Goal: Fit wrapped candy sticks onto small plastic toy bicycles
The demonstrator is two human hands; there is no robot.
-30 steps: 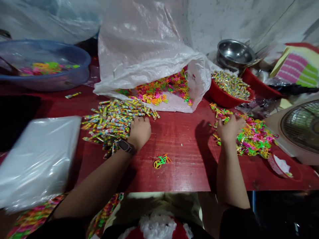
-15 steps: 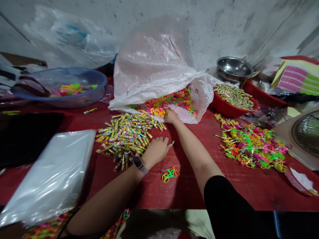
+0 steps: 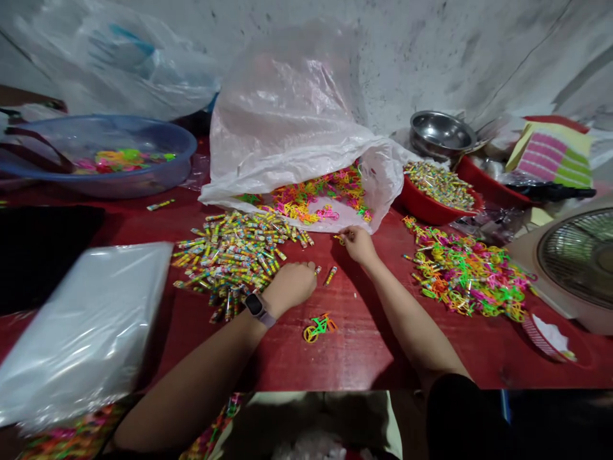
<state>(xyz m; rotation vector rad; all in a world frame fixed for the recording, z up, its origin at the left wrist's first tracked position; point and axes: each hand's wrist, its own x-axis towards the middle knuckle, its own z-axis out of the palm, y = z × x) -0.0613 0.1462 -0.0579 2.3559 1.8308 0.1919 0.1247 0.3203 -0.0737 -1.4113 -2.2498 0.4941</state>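
Observation:
My left hand (image 3: 293, 284), with a watch on its wrist, is closed beside a heap of small printed wrapped tubes (image 3: 234, 249). The end of one tube (image 3: 317, 270) shows at its fingertips. Another tube (image 3: 330, 276) lies loose just to the right. My right hand (image 3: 359, 245) pinches a small yellow plastic piece (image 3: 340, 240) in front of the mouth of a white plastic bag (image 3: 287, 167). Inside the bag lie many bright plastic pieces (image 3: 297, 203). Nearer me, a small toy bicycle (image 3: 320, 328) in green, yellow and orange lies on the red table (image 3: 357, 348).
At right is a pile of coloured plastic pieces (image 3: 472, 275), with a fan (image 3: 582, 255) beside it. Behind stand a red bowl of tubes (image 3: 414, 201) and a steel bowl (image 3: 443, 131). Leftward are a blue basin (image 3: 143, 182) and a stack of clear bags (image 3: 90, 313).
My right hand went from the right-hand pile to the bag's mouth, then drew back with a yellow piece. My left hand moved off the tube heap; a tube now lies loose beside it.

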